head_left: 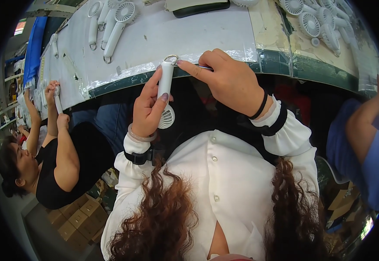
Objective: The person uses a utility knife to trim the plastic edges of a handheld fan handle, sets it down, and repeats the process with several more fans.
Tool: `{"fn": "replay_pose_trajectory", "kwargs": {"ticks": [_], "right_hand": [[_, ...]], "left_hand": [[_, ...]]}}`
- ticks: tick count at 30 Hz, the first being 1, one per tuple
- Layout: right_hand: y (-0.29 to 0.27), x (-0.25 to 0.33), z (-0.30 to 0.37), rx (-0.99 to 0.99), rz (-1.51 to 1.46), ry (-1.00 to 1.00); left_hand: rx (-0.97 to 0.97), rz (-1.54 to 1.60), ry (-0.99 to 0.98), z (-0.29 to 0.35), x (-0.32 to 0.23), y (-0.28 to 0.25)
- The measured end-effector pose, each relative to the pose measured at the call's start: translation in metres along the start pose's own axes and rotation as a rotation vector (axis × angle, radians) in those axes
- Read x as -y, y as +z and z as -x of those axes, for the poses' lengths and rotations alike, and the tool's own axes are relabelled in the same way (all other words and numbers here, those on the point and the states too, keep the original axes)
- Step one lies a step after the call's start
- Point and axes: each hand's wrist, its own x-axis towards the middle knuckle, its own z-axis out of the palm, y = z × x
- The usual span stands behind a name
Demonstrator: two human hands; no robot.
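My left hand point(147, 109) is closed around a white handheld fan point(165, 82), its handle pointing up toward the table and its round grille hanging below my fingers. A metal ring point(171, 57) loops from the handle's end. My right hand point(233, 82) is curled, with its index fingertip at that ring. Part of a thin, shiny metal tool point(206, 67) shows under its bent fingers; most of it is hidden, so its kind is unclear. Both hands are just over the table's near edge.
The white-covered table point(154, 39) has a dark green taped edge. Several white fans point(115, 30) lie at the far left, more point(324, 21) at the far right. A dark case point(201, 8) lies at the back. Co-workers sit left point(68, 161) and right point(363, 135); cardboard boxes point(78, 219) stand lower left.
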Motion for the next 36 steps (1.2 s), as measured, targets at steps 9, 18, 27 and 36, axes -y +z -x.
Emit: {"fn": "replay_pose_trajectory", "kwargs": {"ticks": [9,18,27,36], "right_hand": [[0.003,-0.001,-0.001,0.022,-0.01,-0.002],[0.003,-0.001,0.001,0.019,-0.001,0.004],[0.004,-0.001,0.0,0.022,0.004,-0.002],[0.004,-0.004,0.0,0.049,-0.024,-0.015]], "left_hand": [[-0.033,-0.081,0.001,-0.002,-0.006,0.004],[-0.039,-0.074,-0.007,-0.001,-0.008,0.005],[-0.056,-0.122,0.016,-0.002,-0.007,0.006],[-0.056,-0.215,0.04,-0.002,-0.012,0.006]]}}
